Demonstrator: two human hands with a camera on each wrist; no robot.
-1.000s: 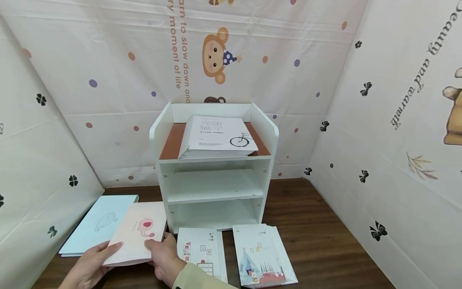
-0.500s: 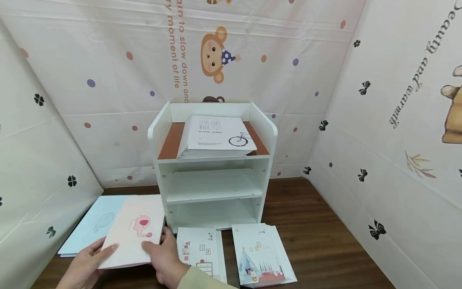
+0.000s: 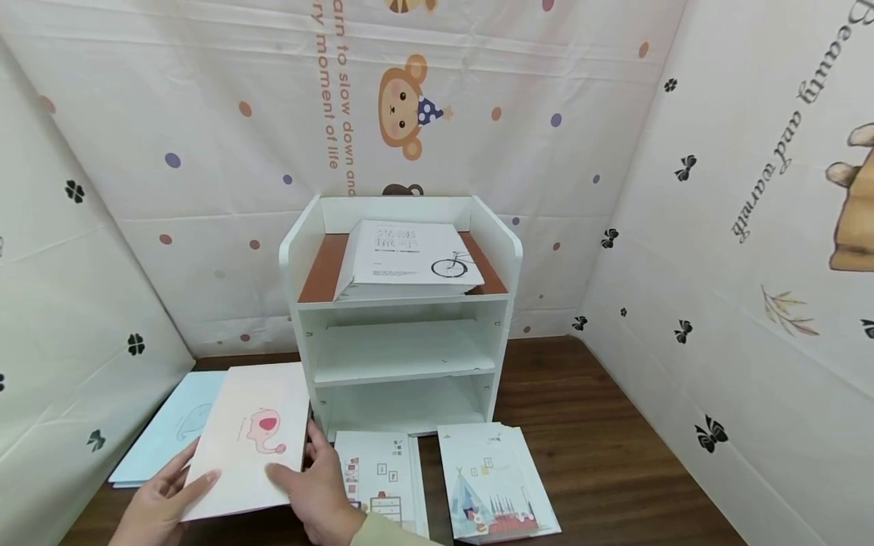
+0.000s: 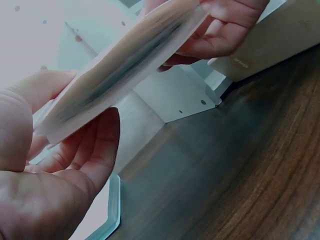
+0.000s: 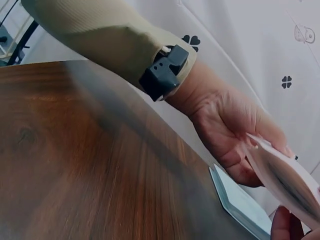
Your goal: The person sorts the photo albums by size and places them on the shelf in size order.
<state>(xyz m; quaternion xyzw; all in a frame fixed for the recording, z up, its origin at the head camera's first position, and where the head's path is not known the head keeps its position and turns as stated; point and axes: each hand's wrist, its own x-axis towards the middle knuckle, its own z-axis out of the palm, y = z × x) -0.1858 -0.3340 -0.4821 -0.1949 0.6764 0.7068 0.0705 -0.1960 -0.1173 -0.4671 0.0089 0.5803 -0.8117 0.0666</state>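
Note:
A pale pink notebook [image 3: 253,425] with a red elephant on its cover is held in both hands, raised off the table. My left hand [image 3: 160,493] grips its lower left corner, thumb on the cover and fingers beneath. On the right edge my right hand [image 3: 317,481] pinches it the same way. In the left wrist view the notebook's page edges [image 4: 120,70] face the camera, between the two hands. Behind and to the left, a light blue notebook [image 3: 171,425] with a whale drawing lies on the table, partly covered by the pink one.
A white shelf unit [image 3: 403,303] stands at the back; a thick white book [image 3: 410,254] with a bicycle drawing lies on its top. Two illustrated white books, one with a dresser [image 3: 382,470] and one with a tent [image 3: 495,481], lie before it on the wooden table [image 3: 601,470].
Both hands have lifted the pink notebook and drawn it slightly left and nearer, tilting its cover more toward the head camera. The other books and the shelf have stayed put.

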